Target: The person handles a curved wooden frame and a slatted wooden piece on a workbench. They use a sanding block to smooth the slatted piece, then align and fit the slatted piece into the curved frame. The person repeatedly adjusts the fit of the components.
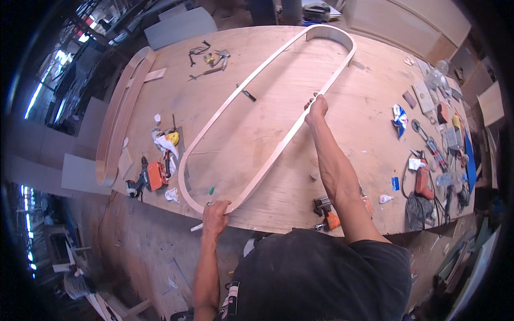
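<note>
A long oval frame of bent pale wood (292,132) lies diagonally across the wooden worktable (257,120). My left hand (215,218) is closed around its near curved end, at the table's front edge. A thin pale piece (197,227) sticks out beside that hand; its kind is unclear. Farther along, my right hand (318,108) grips the frame's right long side, thumb on top, the other fingers partly hidden. A small dark tool (247,94) rests under or against the left long side. Inside the near curve lies a small green object (211,191).
A second, narrower oval wooden frame (140,75) stands at the table's left edge. Near it lie a cordless drill (143,176) and rags. Another power tool (329,216) lies by my right forearm. A red corded drill (423,182) and assorted tools crowd the right side.
</note>
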Tool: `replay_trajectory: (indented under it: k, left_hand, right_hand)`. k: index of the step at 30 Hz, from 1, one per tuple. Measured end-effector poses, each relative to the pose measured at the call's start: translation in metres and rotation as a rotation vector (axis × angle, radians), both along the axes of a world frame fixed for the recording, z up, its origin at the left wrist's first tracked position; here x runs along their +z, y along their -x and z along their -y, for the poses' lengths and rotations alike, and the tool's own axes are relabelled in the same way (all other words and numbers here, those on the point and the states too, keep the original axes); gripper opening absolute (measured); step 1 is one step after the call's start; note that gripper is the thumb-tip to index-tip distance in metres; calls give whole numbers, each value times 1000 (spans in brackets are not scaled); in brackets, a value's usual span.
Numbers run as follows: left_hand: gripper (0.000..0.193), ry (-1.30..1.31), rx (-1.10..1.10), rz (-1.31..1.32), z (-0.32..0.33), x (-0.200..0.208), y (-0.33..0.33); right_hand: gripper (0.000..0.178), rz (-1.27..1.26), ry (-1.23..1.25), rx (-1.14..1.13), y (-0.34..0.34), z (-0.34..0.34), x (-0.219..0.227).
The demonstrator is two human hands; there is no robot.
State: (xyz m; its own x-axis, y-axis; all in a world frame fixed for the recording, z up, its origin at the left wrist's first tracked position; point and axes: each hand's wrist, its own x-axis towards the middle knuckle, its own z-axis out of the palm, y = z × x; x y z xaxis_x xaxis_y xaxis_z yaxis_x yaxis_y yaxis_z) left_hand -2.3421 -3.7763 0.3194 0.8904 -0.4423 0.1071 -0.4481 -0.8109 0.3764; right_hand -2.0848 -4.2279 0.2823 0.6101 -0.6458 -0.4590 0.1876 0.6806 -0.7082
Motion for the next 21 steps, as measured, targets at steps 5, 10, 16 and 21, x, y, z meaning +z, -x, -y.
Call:
replay_trajectory:
  k: [5,10,16,21]
  left_hand:
    - [34,-38,-42,-19,-10,-6,-15]
    - [32,-28,-46,-20,-16,-10,-27]
    - [31,-47,-50,-26,-16,-7,-30]
    - [32,-80,-39,-46,-15,0,-34]
  right_hand:
    - [31,13,-1,-69,41,20,-10]
    - [35,13,-6,15,54,25,-18]
    - [34,13,-29,153,57,31,-29]
    - [39,-71,-26,149,78,13,-31]
